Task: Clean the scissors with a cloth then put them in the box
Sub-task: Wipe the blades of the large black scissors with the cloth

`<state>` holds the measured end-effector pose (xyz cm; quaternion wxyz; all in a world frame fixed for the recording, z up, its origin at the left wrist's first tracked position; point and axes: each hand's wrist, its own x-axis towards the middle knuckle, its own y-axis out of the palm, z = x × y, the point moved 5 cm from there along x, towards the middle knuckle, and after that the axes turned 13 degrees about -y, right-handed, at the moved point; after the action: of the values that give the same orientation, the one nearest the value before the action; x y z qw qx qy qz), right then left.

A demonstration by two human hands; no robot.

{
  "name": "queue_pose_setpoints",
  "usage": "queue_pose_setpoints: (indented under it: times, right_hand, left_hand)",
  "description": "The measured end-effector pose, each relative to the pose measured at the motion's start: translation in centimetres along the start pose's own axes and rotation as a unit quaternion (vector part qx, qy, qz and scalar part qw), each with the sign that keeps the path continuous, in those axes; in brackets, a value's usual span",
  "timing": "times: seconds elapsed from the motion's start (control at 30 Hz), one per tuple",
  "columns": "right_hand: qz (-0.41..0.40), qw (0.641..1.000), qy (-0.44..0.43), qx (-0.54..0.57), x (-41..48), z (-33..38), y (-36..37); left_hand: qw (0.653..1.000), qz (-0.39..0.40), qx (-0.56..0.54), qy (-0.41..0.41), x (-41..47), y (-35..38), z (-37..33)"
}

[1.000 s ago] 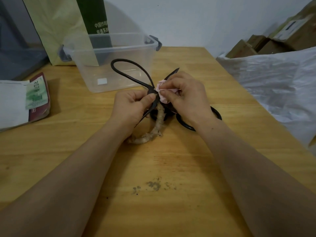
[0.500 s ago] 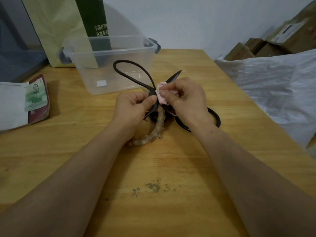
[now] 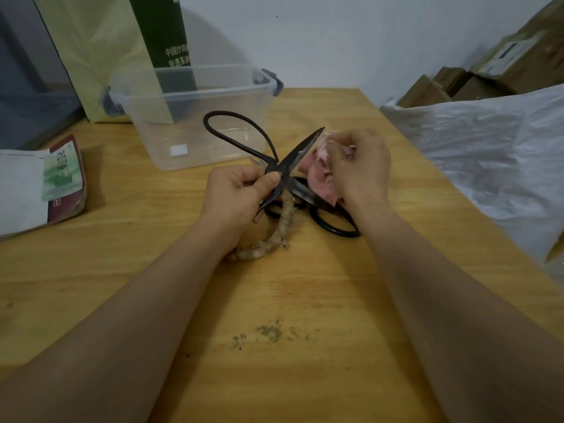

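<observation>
My left hand (image 3: 236,195) grips black iron scissors (image 3: 293,158) near their pivot, blades spread apart, one handle loop raised toward the box and the other handle wrapped in tan cord (image 3: 283,218) trailing onto the table. My right hand (image 3: 360,166) pinches a bunched pink cloth (image 3: 319,175) just right of the upper blade's tip. A second pair of black scissors (image 3: 332,222) lies on the table under my hands. The clear plastic box (image 3: 195,117) stands open behind the scissors.
A green and cream paper bag (image 3: 122,50) leans behind the box. A white and dark red packet (image 3: 45,184) lies at the left edge. White plastic sheeting (image 3: 488,154) and cardboard boxes (image 3: 488,74) crowd the table's right side. A dark stain (image 3: 268,332) marks the wooden tabletop.
My right hand has slid the cloth outward along the blade toward its tip, uncovering the blade. The scissors' blades show more widely spread. My left hand keeps its grip.
</observation>
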<state>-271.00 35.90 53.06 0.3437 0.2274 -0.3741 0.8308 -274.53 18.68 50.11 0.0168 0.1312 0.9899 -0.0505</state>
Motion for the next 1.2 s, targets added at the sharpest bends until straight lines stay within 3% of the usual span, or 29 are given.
queue_pose_setpoints:
  times: [0.1, 0.27, 0.33, 0.5, 0.63, 0.9, 1.03, 1.2]
  right_hand:
    - [-0.018, 0.998, 0.018, 0.049, 0.2, 0.1, -1.2]
    - [0.152, 0.987, -0.042, -0.03, -0.7, 1.5, -0.8]
    - [0.169, 0.984, -0.03, -0.055, -0.7, 1.2, -0.5]
    - [0.14, 0.99, -0.002, -0.011, -1.0, 1.9, -0.6]
    - [0.107, 0.982, 0.03, 0.15, -1.8, 1.9, 0.6]
    - [0.065, 0.962, 0.053, 0.261, -2.6, 2.0, 1.3]
    - [0.05, 0.957, 0.03, 0.284, -2.5, 2.0, 1.3]
    - [0.037, 0.974, 0.013, 0.223, -2.2, 1.7, 1.7]
  left_hand:
    - [1.0, -0.004, -0.006, -0.007, 0.0, -0.2, 0.1]
    - [1.0, -0.01, -0.014, -0.006, -0.1, -0.3, 0.1]
    - [1.0, -0.017, -0.012, 0.0, -0.1, -0.4, 0.1]
    - [1.0, -0.017, -0.003, 0.005, -0.2, -0.2, 0.0]
    - [1.0, -0.008, 0.003, 0.015, -0.3, -0.2, -0.1]
    - [1.0, -0.029, 0.0, 0.01, -0.2, -0.5, 0.0]
    - [0.999, -0.018, -0.005, 0.032, -0.4, -0.1, -0.4]
    - [0.998, 0.011, 0.012, 0.068, -0.5, 0.3, -0.9]
